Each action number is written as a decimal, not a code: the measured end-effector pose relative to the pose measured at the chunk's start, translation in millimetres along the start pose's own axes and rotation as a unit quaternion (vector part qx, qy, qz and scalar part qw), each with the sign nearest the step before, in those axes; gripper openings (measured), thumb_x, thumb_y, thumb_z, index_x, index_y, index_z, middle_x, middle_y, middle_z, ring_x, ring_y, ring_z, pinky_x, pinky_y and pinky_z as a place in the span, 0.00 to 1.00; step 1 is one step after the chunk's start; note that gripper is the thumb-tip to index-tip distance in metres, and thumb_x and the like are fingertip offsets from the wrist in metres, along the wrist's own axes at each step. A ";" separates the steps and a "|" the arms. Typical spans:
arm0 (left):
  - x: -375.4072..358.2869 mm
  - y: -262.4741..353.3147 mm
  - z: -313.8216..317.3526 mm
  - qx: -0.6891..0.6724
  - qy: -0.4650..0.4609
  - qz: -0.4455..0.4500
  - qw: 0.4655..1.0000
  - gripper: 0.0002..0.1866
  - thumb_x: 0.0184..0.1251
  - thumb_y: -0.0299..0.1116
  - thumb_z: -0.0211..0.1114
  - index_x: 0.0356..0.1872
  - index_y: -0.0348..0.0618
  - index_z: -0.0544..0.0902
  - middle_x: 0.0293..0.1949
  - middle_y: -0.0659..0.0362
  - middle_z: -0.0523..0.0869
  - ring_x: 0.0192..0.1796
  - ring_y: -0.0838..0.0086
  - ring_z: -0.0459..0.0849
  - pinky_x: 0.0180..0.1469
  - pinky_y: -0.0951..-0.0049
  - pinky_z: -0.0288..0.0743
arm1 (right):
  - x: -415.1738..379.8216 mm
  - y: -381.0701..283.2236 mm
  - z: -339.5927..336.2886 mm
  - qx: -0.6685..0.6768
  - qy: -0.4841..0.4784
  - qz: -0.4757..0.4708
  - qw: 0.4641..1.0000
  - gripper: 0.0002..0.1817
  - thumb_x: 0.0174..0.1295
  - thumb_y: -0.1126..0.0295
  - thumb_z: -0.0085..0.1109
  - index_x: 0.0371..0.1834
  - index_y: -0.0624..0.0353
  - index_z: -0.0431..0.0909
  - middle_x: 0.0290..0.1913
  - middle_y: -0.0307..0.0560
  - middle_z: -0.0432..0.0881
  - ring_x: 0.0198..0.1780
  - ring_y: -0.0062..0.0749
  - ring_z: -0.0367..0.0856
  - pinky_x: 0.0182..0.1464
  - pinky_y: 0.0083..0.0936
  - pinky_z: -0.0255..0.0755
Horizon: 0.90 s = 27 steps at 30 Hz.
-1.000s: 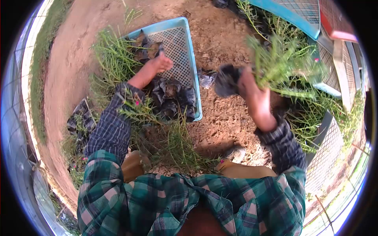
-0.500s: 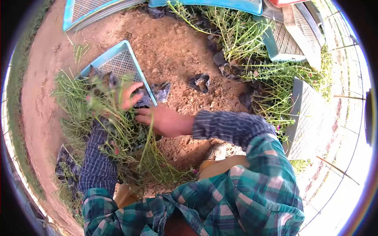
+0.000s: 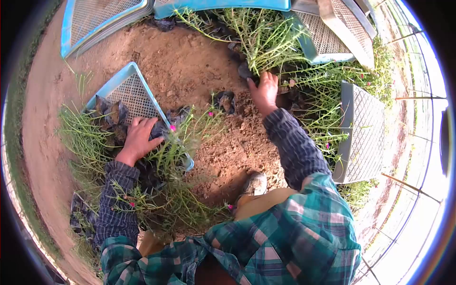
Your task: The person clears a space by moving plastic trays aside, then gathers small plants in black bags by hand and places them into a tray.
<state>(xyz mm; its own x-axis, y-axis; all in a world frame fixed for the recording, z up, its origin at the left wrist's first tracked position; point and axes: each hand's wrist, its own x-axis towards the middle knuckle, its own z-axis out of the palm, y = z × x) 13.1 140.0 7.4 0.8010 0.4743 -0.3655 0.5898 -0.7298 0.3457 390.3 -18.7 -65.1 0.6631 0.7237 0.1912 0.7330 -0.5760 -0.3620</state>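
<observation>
While left hand [image 3: 139, 137] presses crinkled bags [image 3: 110, 115], mesh tray [image 3: 130, 88]

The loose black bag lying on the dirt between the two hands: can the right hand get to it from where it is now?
Probably yes. The black bag lies alone on the bare dirt, just beside the right hand, which rests on the seedling pile. Nothing lies between them, and the left hand is off in the blue tray.
</observation>
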 end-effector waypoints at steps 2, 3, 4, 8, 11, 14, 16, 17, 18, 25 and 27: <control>-0.2 3.9 -1.1 -0.002 -0.001 -0.012 1.000 0.34 0.54 0.44 0.69 0.61 0.42 0.70 0.55 0.53 0.76 0.61 0.55 0.65 0.63 0.55 0.60 | 1.7 -1.8 5.8 0.035 0.029 0.026 0.999 0.21 0.53 0.61 0.69 0.42 0.65 0.76 0.40 0.49 0.80 0.45 0.39 0.74 0.47 0.36 0.70; 0.0 6.2 -2.3 0.001 0.000 -0.009 1.000 0.34 0.54 0.44 0.69 0.61 0.42 0.70 0.55 0.53 0.76 0.61 0.55 0.65 0.63 0.55 0.60 | 1.5 5.0 9.4 0.036 0.032 0.028 0.998 0.21 0.53 0.61 0.69 0.42 0.65 0.76 0.40 0.49 0.80 0.45 0.39 0.74 0.47 0.36 0.70; -0.1 7.5 -2.7 0.005 -0.003 -0.014 1.000 0.33 0.55 0.44 0.69 0.61 0.42 0.70 0.54 0.53 0.76 0.61 0.55 0.65 0.62 0.55 0.61 | 1.1 11.3 13.6 0.280 0.012 0.109 0.954 0.19 0.56 0.61 0.67 0.42 0.66 0.77 0.39 0.44 0.81 0.41 0.31 0.75 0.44 0.30 0.70; 1.0 4.8 0.4 0.014 -0.010 -0.018 1.000 0.31 0.60 0.43 0.66 0.62 0.42 0.70 0.54 0.53 0.76 0.60 0.55 0.65 0.62 0.54 0.63 | -14.5 35.1 24.5 0.574 0.044 0.197 0.793 0.14 0.66 0.63 0.57 0.38 0.66 0.78 0.29 0.32 0.77 0.31 0.17 0.69 0.34 0.20 0.65; 1.5 5.8 0.6 0.009 -0.012 -0.025 1.000 0.30 0.61 0.42 0.66 0.62 0.42 0.69 0.54 0.54 0.76 0.60 0.55 0.65 0.61 0.52 0.63 | -43.5 35.7 15.2 0.527 0.071 0.157 0.832 0.12 0.67 0.65 0.54 0.33 0.64 0.76 0.26 0.32 0.72 0.27 0.17 0.65 0.29 0.21 0.60; 0.5 7.0 1.4 -0.003 -0.013 -0.037 0.999 0.29 0.61 0.40 0.66 0.62 0.43 0.69 0.55 0.53 0.76 0.59 0.54 0.65 0.60 0.51 0.63 | -63.4 8.9 -16.6 0.629 0.087 0.246 0.732 0.12 0.68 0.63 0.53 0.30 0.57 0.74 0.25 0.31 0.70 0.26 0.14 0.64 0.27 0.17 0.58; -1.0 4.4 4.8 -0.012 -0.015 -0.046 0.999 0.30 0.61 0.40 0.66 0.63 0.44 0.69 0.55 0.53 0.76 0.59 0.55 0.66 0.60 0.51 0.63 | -64.0 -1.7 -41.2 0.622 0.114 0.243 0.736 0.17 0.68 0.58 0.52 0.23 0.54 0.72 0.24 0.30 0.69 0.24 0.15 0.62 0.28 0.19 0.56; -2.2 1.8 9.3 -0.010 0.004 -0.044 0.999 0.30 0.60 0.40 0.67 0.63 0.44 0.69 0.55 0.54 0.76 0.59 0.55 0.66 0.60 0.52 0.63 | -62.0 -9.0 -63.8 0.622 0.114 0.251 0.733 0.17 0.68 0.57 0.52 0.25 0.54 0.74 0.25 0.31 0.71 0.25 0.17 0.64 0.30 0.20 0.59; -2.8 0.8 12.5 -0.009 0.023 -0.040 0.999 0.30 0.60 0.39 0.67 0.63 0.45 0.69 0.55 0.54 0.76 0.58 0.55 0.66 0.60 0.52 0.63 | -59.9 -16.2 -86.3 0.622 0.114 0.259 0.730 0.17 0.68 0.56 0.52 0.26 0.54 0.76 0.26 0.33 0.73 0.26 0.18 0.66 0.33 0.21 0.62; -0.8 3.4 11.5 0.003 0.001 -0.061 0.998 0.30 0.60 0.40 0.67 0.63 0.46 0.69 0.56 0.56 0.76 0.59 0.55 0.65 0.60 0.53 0.62 | -27.8 81.3 -2.6 0.176 0.027 0.272 0.946 0.18 0.59 0.63 0.61 0.47 0.65 0.76 0.35 0.55 0.82 0.38 0.50 0.80 0.44 0.38 0.72; 0.4 4.3 10.3 -0.003 -0.008 -0.064 0.998 0.29 0.61 0.40 0.66 0.62 0.45 0.69 0.56 0.56 0.76 0.60 0.55 0.65 0.59 0.52 0.63 | -14.0 75.3 16.9 0.206 0.050 0.224 0.951 0.20 0.57 0.61 0.62 0.48 0.62 0.76 0.39 0.58 0.81 0.45 0.55 0.77 0.49 0.41 0.70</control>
<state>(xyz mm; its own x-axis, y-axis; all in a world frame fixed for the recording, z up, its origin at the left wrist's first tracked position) 14.9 132.0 -0.1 0.7178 0.5554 -0.4198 0.6873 -0.6615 0.3000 433.6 -65.8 -110.5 0.9213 0.3886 0.0117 0.2649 -0.6055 -0.7505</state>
